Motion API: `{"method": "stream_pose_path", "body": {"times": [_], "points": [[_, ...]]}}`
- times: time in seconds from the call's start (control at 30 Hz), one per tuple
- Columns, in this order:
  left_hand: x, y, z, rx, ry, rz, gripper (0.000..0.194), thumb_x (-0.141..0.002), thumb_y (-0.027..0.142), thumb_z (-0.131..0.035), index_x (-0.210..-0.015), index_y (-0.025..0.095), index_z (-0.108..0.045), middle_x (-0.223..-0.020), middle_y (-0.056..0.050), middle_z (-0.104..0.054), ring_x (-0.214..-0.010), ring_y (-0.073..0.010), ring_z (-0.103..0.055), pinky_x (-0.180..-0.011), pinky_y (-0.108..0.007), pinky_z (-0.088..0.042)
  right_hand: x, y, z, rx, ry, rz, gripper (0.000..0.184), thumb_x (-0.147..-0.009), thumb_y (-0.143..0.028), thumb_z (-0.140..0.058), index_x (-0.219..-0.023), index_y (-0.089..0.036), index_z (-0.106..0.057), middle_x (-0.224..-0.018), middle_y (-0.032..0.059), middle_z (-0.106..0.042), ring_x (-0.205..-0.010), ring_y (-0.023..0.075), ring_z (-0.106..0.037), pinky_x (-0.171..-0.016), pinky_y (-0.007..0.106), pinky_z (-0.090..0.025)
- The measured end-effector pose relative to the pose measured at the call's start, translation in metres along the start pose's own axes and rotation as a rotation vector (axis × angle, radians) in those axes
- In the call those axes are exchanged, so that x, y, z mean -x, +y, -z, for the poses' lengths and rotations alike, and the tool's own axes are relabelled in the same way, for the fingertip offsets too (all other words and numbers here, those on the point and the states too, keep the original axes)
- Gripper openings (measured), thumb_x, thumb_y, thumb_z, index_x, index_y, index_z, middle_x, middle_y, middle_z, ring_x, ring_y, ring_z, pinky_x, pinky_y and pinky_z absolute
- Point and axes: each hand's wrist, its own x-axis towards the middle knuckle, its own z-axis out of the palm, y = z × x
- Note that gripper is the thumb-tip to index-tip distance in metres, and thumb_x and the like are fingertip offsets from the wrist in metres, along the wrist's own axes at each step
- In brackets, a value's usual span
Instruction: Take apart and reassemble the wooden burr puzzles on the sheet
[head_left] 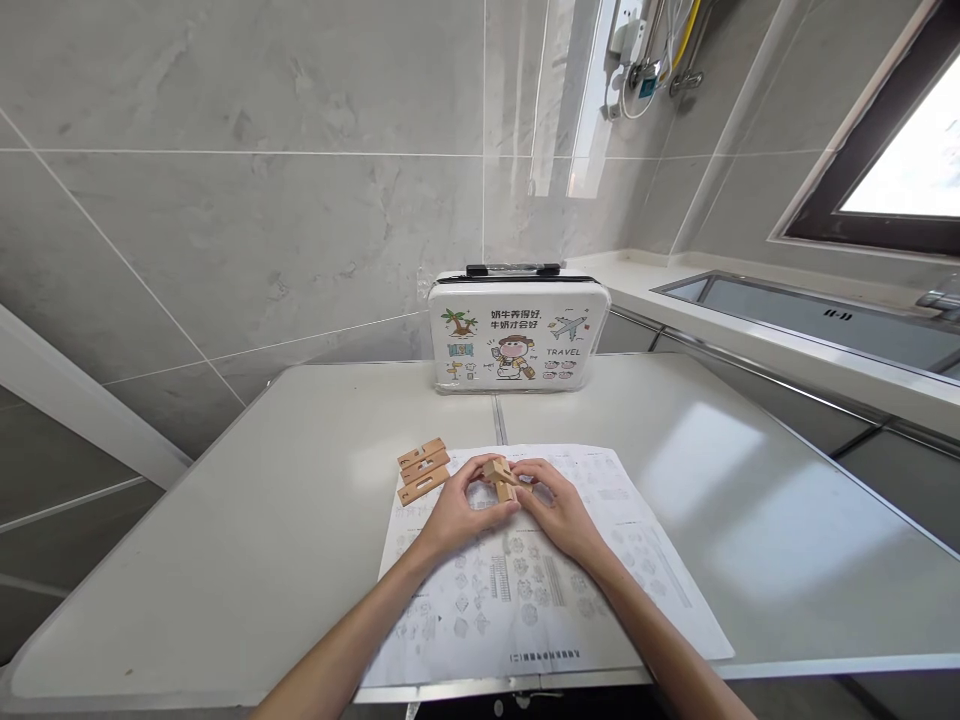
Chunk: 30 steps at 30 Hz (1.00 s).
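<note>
Several small wooden puzzle pieces [500,478] are joined crosswise between my two hands, just above a printed sheet. My left hand [457,508] curls around the joined pieces from the left, thumb along the near side. From the right, my right hand [557,508] grips the same pieces between thumb and fingers. Parts of the pieces are hidden behind the fingers. To the left of my left hand lie loose flat wooden pieces [424,484] with cut-out slots, side by side at the sheet's upper left corner. The printed sheet [540,640] carries rows of small diagrams and text.
A white case [520,335] with cartoon prints and a black handle stands at the table's back, against the wall. The white folding table [225,560] has a seam down its middle. At the right are a counter with a sink [825,320] and a window [900,160].
</note>
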Motion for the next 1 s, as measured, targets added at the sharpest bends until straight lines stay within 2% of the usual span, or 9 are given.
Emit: {"method": "stream_pose_path", "body": {"times": [0.17,0.3,0.4,0.53,0.8,1.0], "points": [[-0.002,-0.002,0.004,-0.207,0.186,0.032,0.059,-0.077,0.042,-0.086,-0.128,0.026,-0.061,-0.134,-0.008,-0.066,-0.123,-0.0295,-0.062,-0.108,-0.045,-0.048,-0.001,-0.002,0.004,0.019,0.085,-0.106,0.027,-0.099,-0.048,-0.06,-0.106,-0.025,-0.072,-0.114,0.0075,-0.073,-0.108,0.027,-0.064,-0.097,0.042,-0.048],[-0.002,-0.007,0.005,-0.504,0.279,-0.105,0.051,-0.072,0.04,-0.087,-0.114,0.025,-0.061,-0.134,-0.008,-0.062,-0.129,-0.0324,-0.055,-0.11,-0.05,-0.045,0.0,0.009,0.003,0.102,0.23,-0.215,0.037,-0.097,-0.057,-0.061,-0.105,-0.022,-0.07,-0.11,0.0089,-0.075,-0.098,0.0268,-0.066,-0.089,0.041,-0.051],[-0.002,-0.011,0.003,-0.662,0.288,-0.206,0.051,-0.068,0.04,-0.088,-0.104,0.024,-0.058,-0.134,-0.01,-0.059,-0.133,-0.0356,-0.05,-0.11,-0.054,-0.045,0.001,0.019,0.002,0.21,0.297,-0.211,0.039,-0.098,-0.059,-0.058,-0.101,-0.022,-0.068,-0.104,0.0093,-0.074,-0.095,0.027,-0.066,-0.086,0.042,-0.051],[0.0,-0.015,0.001,-0.76,0.276,-0.274,0.053,-0.063,0.04,-0.089,-0.099,0.023,-0.053,-0.129,-0.012,-0.058,-0.129,-0.0377,-0.049,-0.106,-0.056,-0.047,0.003,0.029,0.001,0.334,0.319,-0.182,0.038,-0.1,-0.058,-0.054,-0.1,-0.022,-0.066,-0.102,0.0103,-0.072,-0.097,0.0284,-0.065,-0.087,0.044,-0.05],[0.001,-0.017,0.0,-0.83,0.208,-0.262,0.051,-0.067,0.04,-0.089,-0.102,0.022,-0.056,-0.128,-0.012,-0.059,-0.13,-0.0372,-0.048,-0.108,-0.057,-0.046,0.005,0.034,0.0,0.442,0.273,-0.126,0.028,-0.1,-0.05,-0.056,-0.096,-0.024,-0.063,-0.1,0.0096,-0.071,-0.099,0.029,-0.063,-0.09,0.044,-0.049],[0.001,-0.018,0.0,-0.817,0.179,-0.272,0.052,-0.072,0.042,-0.088,-0.112,0.023,-0.059,-0.127,-0.01,-0.06,-0.128,-0.0354,-0.051,-0.107,-0.056,-0.047,0.004,0.027,-0.002,0.463,0.238,-0.122,0.02,-0.097,-0.043,-0.06,-0.092,-0.024,-0.064,-0.095,0.008,-0.072,-0.095,0.0288,-0.063,-0.089,0.046,-0.048]]}}
